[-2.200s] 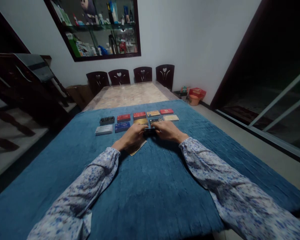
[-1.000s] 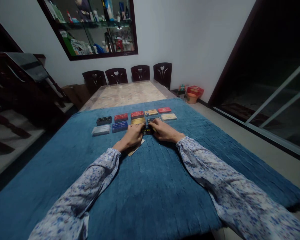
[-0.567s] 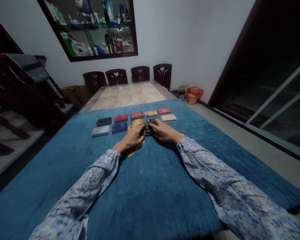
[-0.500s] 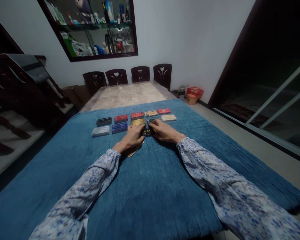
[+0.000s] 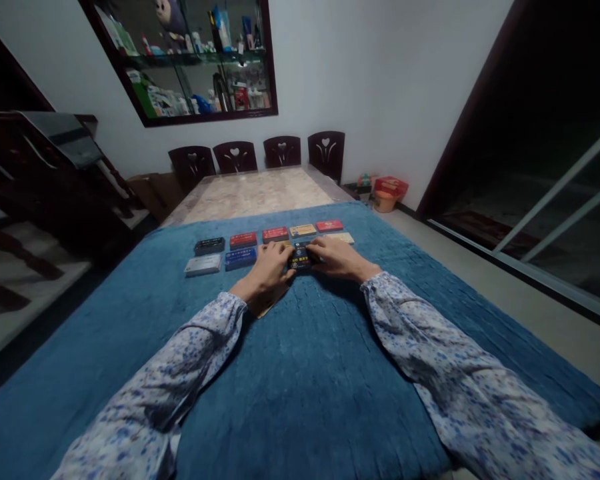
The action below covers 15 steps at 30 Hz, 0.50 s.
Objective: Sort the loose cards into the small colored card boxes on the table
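Both hands meet over a black stack of cards [image 5: 301, 257] with yellow and white print. My left hand [image 5: 269, 268] grips its left side, thumb at the near corner. My right hand [image 5: 341, 258] has its fingers closed on the right side. Beyond lie card stacks in two rows: a black one [image 5: 209, 246], red ones [image 5: 243, 239] [image 5: 275, 234] [image 5: 329, 226] and a yellowish one [image 5: 303, 231] at the back; a white one [image 5: 203, 265] and a blue one [image 5: 241, 257] nearer. A pale stack [image 5: 344, 237] is partly behind my right hand. Some cards [image 5: 273, 303] lie under my left wrist.
A blue cloth [image 5: 300, 373] covers the near part of the table, whose marble-patterned top [image 5: 260, 193] shows beyond. Several dark chairs [image 5: 326, 155] stand at the far end. An orange bucket [image 5: 386, 201] is on the floor at the right.
My right hand has shifted slightly right, and more of the black stack shows between the hands. Both hands still hold it. The view has tilted a little.
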{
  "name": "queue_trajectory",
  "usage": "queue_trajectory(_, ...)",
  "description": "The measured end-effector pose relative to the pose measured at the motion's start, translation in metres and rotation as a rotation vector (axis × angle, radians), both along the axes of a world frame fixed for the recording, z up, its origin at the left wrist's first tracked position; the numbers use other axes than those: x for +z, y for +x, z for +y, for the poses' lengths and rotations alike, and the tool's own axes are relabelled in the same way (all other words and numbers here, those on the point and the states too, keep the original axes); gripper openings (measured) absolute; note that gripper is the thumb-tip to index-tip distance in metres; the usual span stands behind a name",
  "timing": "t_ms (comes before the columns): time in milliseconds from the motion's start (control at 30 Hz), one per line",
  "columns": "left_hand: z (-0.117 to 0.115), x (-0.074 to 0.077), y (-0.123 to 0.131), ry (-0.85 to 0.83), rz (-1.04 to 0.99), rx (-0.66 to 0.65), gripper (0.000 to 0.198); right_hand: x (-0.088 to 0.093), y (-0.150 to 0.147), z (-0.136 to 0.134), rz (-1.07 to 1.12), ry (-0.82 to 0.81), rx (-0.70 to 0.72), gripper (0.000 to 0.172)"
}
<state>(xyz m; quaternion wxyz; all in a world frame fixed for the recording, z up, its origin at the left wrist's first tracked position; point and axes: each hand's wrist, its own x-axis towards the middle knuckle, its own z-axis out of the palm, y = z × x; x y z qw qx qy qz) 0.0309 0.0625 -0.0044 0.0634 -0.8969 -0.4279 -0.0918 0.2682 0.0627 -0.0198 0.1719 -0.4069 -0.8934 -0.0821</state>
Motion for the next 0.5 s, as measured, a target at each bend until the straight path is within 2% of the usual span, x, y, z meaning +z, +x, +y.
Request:
queue_trajectory(167, 0.009, 0.009, 0.013, -0.008, 0.071, -0.008, 0.049, 0.015, 0.01, 0.001, -0.057, -0.06, -0.031, 0.025)
queue_trajectory(367, 0.018, 0.023, 0.028, -0.03, 0.129, 0.002, 0.04, 0.027, 0.016, 0.012, -0.127, -0.071, -0.056, 0.019)
queue_trajectory(500, 0.027, 0.025, 0.036, -0.038, 0.144, 0.022, 0.038, 0.033, 0.015, 0.018, -0.174, -0.086, -0.102, 0.015)
